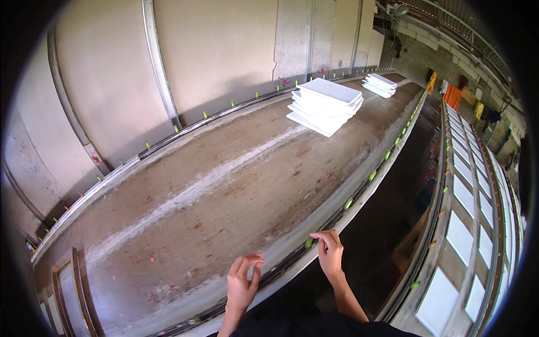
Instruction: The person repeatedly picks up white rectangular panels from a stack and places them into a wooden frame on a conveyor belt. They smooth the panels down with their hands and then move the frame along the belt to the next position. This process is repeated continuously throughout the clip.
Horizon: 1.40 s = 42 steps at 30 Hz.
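While two hands (241,283) (331,253) curl, one table (247,196) bears two white stacks (327,106) (380,85).

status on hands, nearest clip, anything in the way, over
Left hand at table edge, looks empty. Right hand by green clip, contact unclear. Big white stack farther up, not between them.

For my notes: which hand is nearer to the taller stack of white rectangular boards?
Right: the right hand is short of that stack; the left hand is farther back, leftward.
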Each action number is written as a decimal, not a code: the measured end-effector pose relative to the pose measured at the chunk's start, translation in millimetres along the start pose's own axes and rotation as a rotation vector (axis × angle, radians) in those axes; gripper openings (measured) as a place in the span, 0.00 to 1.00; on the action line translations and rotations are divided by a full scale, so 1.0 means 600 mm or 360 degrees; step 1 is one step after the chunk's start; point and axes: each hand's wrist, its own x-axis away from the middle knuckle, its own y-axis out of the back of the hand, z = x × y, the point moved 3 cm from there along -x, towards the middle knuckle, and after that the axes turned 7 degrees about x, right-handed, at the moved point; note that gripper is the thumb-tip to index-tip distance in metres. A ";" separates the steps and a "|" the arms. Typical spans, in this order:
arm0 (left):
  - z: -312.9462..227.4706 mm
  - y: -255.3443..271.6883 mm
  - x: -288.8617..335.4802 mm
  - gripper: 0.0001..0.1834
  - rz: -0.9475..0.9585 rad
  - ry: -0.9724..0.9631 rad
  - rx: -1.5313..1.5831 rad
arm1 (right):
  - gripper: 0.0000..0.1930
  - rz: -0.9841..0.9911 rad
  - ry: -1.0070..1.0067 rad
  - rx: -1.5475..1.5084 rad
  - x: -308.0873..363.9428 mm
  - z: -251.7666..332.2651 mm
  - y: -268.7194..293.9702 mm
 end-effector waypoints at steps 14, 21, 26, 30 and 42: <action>0.008 -0.245 -0.227 0.04 0.0478 -0.0090 -0.0195 | 0.14 -0.0237 -0.0277 -0.0153 -0.200 -0.280 0.078; 0.070 -0.294 -0.297 0.05 0.0713 -0.0014 -0.0007 | 0.13 -0.0282 -0.0311 -0.0096 -0.261 -0.338 0.069; 0.045 -0.364 -0.365 0.06 0.0749 -0.0054 0.0091 | 0.14 -0.0275 -0.0057 0.0070 -0.375 -0.415 0.101; 0.046 -0.436 -0.442 0.07 0.0501 0.0196 0.0424 | 0.11 -0.0095 -0.0002 -0.0093 -0.524 -0.498 0.122; 0.057 -0.723 -0.783 0.19 -0.0187 0.0374 0.0948 | 0.20 0.0078 -0.0037 -0.0128 -0.906 -0.804 0.049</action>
